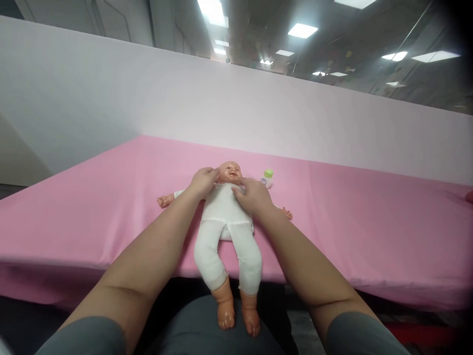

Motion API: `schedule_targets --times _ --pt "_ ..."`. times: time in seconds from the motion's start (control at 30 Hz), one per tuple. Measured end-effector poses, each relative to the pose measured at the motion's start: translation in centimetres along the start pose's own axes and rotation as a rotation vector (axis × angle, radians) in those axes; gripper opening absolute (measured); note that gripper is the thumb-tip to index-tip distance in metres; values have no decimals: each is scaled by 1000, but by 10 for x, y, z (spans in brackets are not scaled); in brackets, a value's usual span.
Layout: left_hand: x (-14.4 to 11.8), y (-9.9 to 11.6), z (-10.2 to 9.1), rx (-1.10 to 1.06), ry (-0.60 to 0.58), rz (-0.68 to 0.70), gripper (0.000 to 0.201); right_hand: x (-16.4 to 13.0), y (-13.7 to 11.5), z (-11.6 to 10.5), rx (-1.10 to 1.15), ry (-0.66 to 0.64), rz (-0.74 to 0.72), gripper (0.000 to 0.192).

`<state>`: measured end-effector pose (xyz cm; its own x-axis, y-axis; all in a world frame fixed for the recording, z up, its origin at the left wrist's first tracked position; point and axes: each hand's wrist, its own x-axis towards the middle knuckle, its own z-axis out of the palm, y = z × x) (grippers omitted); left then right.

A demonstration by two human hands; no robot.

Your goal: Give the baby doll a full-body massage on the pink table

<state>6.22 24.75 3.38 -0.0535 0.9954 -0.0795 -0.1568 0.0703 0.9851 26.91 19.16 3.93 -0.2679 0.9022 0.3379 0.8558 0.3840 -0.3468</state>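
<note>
A baby doll point(225, 217) in a white bodysuit lies on its back on the pink table cover point(111, 197), head away from me, legs hanging over the near edge. My left hand point(203, 181) rests at the doll's neck and shoulder on the left of its head, fingers pinching the collar. On the upper chest, just under the chin, lies my right hand point(253, 196), fingers pressed on the white cloth. The doll's arms stretch out to both sides.
A small white bottle with a green cap point(267, 177) stands just right of the doll's head. A pale pink backdrop wall point(258, 113) rises behind the table. My lap in grey lies below the doll's feet.
</note>
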Motion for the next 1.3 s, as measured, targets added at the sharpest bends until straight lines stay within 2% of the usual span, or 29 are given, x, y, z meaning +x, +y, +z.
schedule_targets --times 0.1,0.17,0.23,0.3,0.4,0.5,0.6,0.67,0.73,0.8,0.9,0.97,1.03,1.13,1.2,1.3 --pt "2 0 -13 240 52 -71 20 -2 9 -10 25 -30 145 69" --pt "2 2 -16 403 95 -119 25 -2 15 -13 58 -111 168 77" --pt "2 4 -17 484 152 -160 28 -3 21 -12 101 -203 141 75" --pt "3 4 -16 472 178 -189 28 -2 25 -9 120 -260 107 75" --pt "5 0 -16 406 109 -160 26 -2 29 -5 106 -282 84 75" --pt "7 -5 -16 375 48 -89 26 -1 29 -3 108 -252 67 71" --pt "7 -8 -15 326 67 -18 23 1 31 -3 118 -206 33 66" --pt "8 -8 -17 384 86 27 20 5 36 -3 115 -170 43 60" --pt "9 -6 -21 539 123 75 18 10 46 -4 94 -94 142 54" --pt "12 -2 -29 689 207 133 18 15 61 -7 61 13 301 49" --pt "20 3 -44 950 378 166 41 20 93 -15 21 153 494 40" --pt "26 3 -53 1145 427 106 51 19 116 -21 26 207 618 42" --pt "31 1 -59 1265 393 -4 55 16 135 -24 21 156 720 45" --pt "32 -4 -61 1295 327 -110 61 14 152 -24 6 -31 825 32" --pt "30 -6 -61 1261 330 -75 64 13 158 -21 24 -83 861 21" --pt "28 -8 -63 1154 391 29 67 13 164 -15 64 8 881 18"
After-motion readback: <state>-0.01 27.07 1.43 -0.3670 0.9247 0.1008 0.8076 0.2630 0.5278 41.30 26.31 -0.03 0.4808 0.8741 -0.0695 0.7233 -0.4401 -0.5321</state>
